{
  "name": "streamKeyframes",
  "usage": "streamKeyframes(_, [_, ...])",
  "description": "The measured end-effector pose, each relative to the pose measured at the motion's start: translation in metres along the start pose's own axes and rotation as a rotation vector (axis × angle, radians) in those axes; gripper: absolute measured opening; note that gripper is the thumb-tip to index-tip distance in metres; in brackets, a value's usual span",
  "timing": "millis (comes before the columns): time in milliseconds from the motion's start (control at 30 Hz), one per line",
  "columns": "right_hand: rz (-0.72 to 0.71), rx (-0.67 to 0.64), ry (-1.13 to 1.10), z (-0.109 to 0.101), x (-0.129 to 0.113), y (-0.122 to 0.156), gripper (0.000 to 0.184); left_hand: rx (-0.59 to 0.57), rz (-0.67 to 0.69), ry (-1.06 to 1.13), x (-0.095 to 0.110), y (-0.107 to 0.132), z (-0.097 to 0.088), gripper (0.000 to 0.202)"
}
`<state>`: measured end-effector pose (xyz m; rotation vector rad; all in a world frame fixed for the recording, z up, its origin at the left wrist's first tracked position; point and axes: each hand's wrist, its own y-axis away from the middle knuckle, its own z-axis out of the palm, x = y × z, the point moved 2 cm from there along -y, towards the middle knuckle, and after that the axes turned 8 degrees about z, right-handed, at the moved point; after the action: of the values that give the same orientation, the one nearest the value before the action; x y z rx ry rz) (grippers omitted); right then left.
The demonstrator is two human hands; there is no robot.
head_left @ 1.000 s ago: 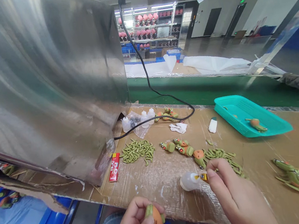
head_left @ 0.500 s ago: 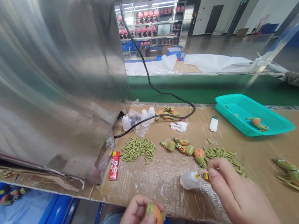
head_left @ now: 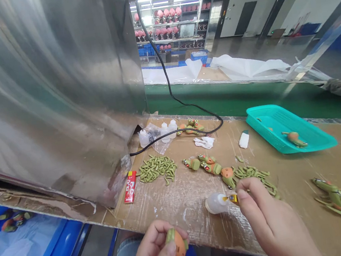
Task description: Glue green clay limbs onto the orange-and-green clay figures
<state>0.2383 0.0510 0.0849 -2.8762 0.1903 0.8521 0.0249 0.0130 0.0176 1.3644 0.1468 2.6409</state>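
My left hand (head_left: 158, 249) is closed round a small orange-and-green figurine part (head_left: 179, 244), low in front of the table edge. At the right, my right hand (head_left: 266, 212) pinches a small gold-coloured piece (head_left: 233, 198), which meets the tip of a translucent squeeze bottle (head_left: 215, 204) lying tilted on the table. The rest of that piece is hidden in my fingers. Beyond this hand lies a pile of small green curved pieces (head_left: 252, 172). An orange-and-green figurine body (head_left: 228, 176) sits beside the pile, with several more green figurine parts (head_left: 208, 166) to its left.
A red packet (head_left: 130, 187) lies left of another pile of green pieces (head_left: 157, 168). White bottles (head_left: 164, 131) and a black cable (head_left: 196, 131) are at the back. A turquoise basket (head_left: 317, 143) holds a figurine. A large metal housing (head_left: 57, 98) bounds the left.
Both hands keep nearly the same pose and hold the same things. The camera view has shifted slightly.
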Motion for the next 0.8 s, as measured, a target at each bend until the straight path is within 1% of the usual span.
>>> streamKeyframes(167, [-0.060, 0.020, -0.024, 0.0021, 0.0053, -0.0016, 0.025, 0.005, -0.002, -0.015, 0.0018, 0.0008, 0.0018, 0.022])
streamKeyframes(333, [0.005, -0.007, -0.006, -0.0012, 0.0004, 0.0002, 0.024, 0.003, -0.008, -0.007, 0.0031, 0.0011, 0.0037, 0.020])
streamKeyframes(567, [0.011, -0.030, 0.031, -0.0004, 0.0004, 0.0002, 0.023, -0.001, -0.010, -0.013, 0.0030, 0.0008, 0.0032, 0.020])
streamKeyframes(800, [0.012, -0.018, 0.043, -0.0030, -0.0013, 0.0012, 0.024, 0.000, 0.003, -0.012, 0.0031, 0.0014, 0.0026, 0.020])
